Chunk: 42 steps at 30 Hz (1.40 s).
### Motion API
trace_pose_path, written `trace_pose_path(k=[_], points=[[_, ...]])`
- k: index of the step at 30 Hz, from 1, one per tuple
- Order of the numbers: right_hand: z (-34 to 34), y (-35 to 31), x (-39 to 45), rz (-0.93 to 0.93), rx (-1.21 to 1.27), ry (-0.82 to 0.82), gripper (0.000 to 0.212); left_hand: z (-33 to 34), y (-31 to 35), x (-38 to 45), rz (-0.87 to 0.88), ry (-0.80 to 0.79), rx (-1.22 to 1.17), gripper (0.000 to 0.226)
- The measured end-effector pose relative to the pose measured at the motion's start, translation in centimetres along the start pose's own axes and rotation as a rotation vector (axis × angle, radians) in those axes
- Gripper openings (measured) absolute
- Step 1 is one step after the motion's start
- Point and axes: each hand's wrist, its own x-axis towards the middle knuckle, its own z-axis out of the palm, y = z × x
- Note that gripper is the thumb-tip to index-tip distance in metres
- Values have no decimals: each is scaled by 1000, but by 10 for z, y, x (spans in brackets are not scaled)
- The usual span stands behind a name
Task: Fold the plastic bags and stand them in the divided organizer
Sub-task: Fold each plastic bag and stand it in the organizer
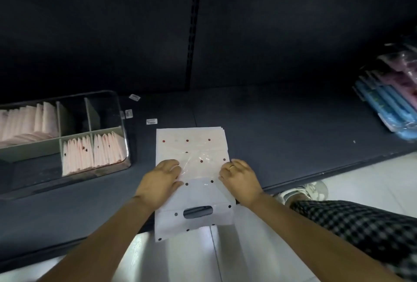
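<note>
A stack of white plastic bags (191,146) with red and dark dots lies flat on the dark shelf, in the middle. The top bag (198,200) hangs over the shelf's front edge, its handle cut-out toward me. My left hand (161,178) pinches that bag's left edge. My right hand (240,176), with a ring on it, pinches its right edge. The divided organizer (90,139) stands at the left. Folded bags stand upright in its front right compartment (92,153) and its left compartment (27,123). Two back compartments look dark and empty.
Small white labels (151,121) lie on the shelf between organizer and stack. Blue and pink packaged goods (392,105) sit at the far right. The shelf's front edge (316,175) runs diagonally; below it is a white tiled floor, my checked trouser leg and a shoe (304,191).
</note>
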Motion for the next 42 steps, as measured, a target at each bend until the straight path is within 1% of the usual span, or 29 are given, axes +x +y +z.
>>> trace_pose_path(k=[2, 4, 7, 9, 10, 12, 13, 14, 17, 20, 21, 23, 24, 26, 27, 28, 29, 31, 32, 33, 34, 35, 37, 38, 42], points=[[-2, 3, 7, -71, -66, 24, 25, -1, -1, 4, 41, 7, 58, 31], [-5, 4, 12, -130, -98, 56, 26, -1, -1, 5, 56, 22, 61, 36], [-18, 6, 16, -122, 2, 62, 24, 0, -4, 6, 47, 7, 12, 49], [-22, 12, 16, -108, 170, 18, 13, -4, -8, 7, 21, 1, -51, 51], [-24, 17, 15, -94, 270, -47, 4, -7, -10, 7, 0, 21, -111, 47], [-32, 23, 11, -13, 529, -218, 5, -16, -14, 4, -71, 70, -274, 28], [-34, 26, 9, 22, 660, -260, 3, -21, -16, 2, -112, 65, -371, 16], [-35, 28, 7, 57, 777, -281, 7, -25, -18, 1, -145, 38, -467, 8], [-37, 35, 8, 173, 1031, -326, 13, -32, -23, 1, -200, -15, -641, 6], [-30, 39, 13, 348, 1208, -341, 13, -30, -25, 5, -271, -6, -704, 16], [-25, 39, 15, 419, 1236, -328, 13, -28, -24, 8, -299, 4, -709, 16], [-13, 38, 16, 569, 1229, -290, 18, -25, -22, 14, -375, 35, -714, 6], [-8, 37, 16, 638, 1202, -284, 20, -25, -20, 18, -420, 51, -714, 9], [0, 33, 16, 724, 1135, -284, 22, -25, -14, 24, -495, 104, -672, 32], [3, 33, 17, 747, 1104, -278, 22, -25, -9, 25, -508, 173, -596, 41], [4, 32, 18, 764, 1081, -275, 22, -25, -4, 25, -493, 269, -481, 47], [5, 32, 18, 776, 1062, -276, 22, -24, 1, 24, -442, 345, -351, 50], [7, 32, 20, 790, 1042, -283, 20, -19, 16, 21, -235, 418, -184, 47], [7, 32, 20, 793, 1034, -286, 17, -14, 23, 19, -105, 406, -135, 42], [8, 32, 20, 792, 1022, -288, 15, -6, 31, 17, 25, 347, -89, 40], [8, 32, 21, 791, 1012, -289, 13, 2, 39, 15, 119, 229, -37, 44], [9, 32, 21, 791, 1006, -288, 12, 12, 45, 13, 158, 88, 27, 54], [9, 31, 21, 795, 1001, -285, 9, 31, 48, 12, 122, -127, 144, 71], [9, 31, 21, 799, 1002, -283, 9, 36, 48, 11, 96, -179, 179, 73], [6, 26, 19, 835, 986, -276, 13, 39, 41, 14, 105, -245, 171, 76]])
